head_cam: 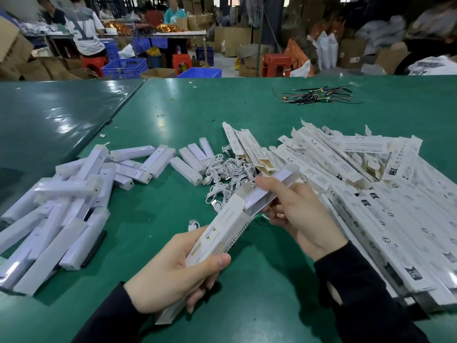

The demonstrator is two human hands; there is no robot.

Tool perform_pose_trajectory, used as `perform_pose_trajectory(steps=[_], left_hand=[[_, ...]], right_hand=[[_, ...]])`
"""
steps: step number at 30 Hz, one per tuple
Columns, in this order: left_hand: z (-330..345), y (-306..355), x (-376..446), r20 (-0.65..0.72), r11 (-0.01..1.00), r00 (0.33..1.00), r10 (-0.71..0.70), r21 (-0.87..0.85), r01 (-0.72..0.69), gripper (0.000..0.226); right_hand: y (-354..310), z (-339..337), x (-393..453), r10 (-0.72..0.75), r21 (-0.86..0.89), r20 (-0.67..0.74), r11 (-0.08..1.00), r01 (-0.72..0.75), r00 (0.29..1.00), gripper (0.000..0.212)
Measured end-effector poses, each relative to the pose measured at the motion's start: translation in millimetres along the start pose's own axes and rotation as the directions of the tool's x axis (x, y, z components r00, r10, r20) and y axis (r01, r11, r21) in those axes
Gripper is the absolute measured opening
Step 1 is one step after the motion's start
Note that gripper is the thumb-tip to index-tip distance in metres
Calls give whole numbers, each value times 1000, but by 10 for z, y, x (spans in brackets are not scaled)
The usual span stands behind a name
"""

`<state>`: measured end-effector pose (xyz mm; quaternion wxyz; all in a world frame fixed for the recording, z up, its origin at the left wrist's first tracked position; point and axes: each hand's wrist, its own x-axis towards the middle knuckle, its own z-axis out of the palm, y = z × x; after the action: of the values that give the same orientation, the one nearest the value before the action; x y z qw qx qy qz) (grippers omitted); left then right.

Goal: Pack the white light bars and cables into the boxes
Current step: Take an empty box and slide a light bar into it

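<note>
Presently, by label:
Left hand: the left hand (pixel 173 268) is wrapped around a long white printed cardboard box (pixel 217 233), thumb across its top face, fingers curled beneath; the box is held tilted above the table, its open end raised toward the right hand
Right hand: the right hand (pixel 299 214) is closed on a white rectangular light bar (pixel 269 191), pinched between thumb and fingers
Light bar: its lower end is seated inside the box's open mouth, while the upper end projects up and to the right
Loose light bars: a heap of white plastic-wrapped bars (pixel 61 206) is spread across the left of the green table (pixel 173 115); a few more are laid near the centre
Cables: a tangle of white coiled cables (pixel 227 174) is piled beyond the hands, between the bars and the boxes
Boxes: a stack of flat white printed cartons (pixel 371 184) is spread over the right side
Far table: a small bundle of dark thin wires (pixel 316 96) is lying well apart
</note>
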<state>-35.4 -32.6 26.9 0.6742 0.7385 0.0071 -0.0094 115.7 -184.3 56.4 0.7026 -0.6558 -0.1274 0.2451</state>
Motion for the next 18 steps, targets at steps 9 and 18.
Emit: perform_pose_trajectory(steps=[9,18], left_hand=[[-35,-95,8,-87,998,996,-35,50,39,32],[-19,-114,30,-94,996,995,14,88,-5,29]], right_hand=[[108,145,-38,-169,-206,36,963,173,985,17],[140,243,-106,-500,-129,-113,864,486,859,27]])
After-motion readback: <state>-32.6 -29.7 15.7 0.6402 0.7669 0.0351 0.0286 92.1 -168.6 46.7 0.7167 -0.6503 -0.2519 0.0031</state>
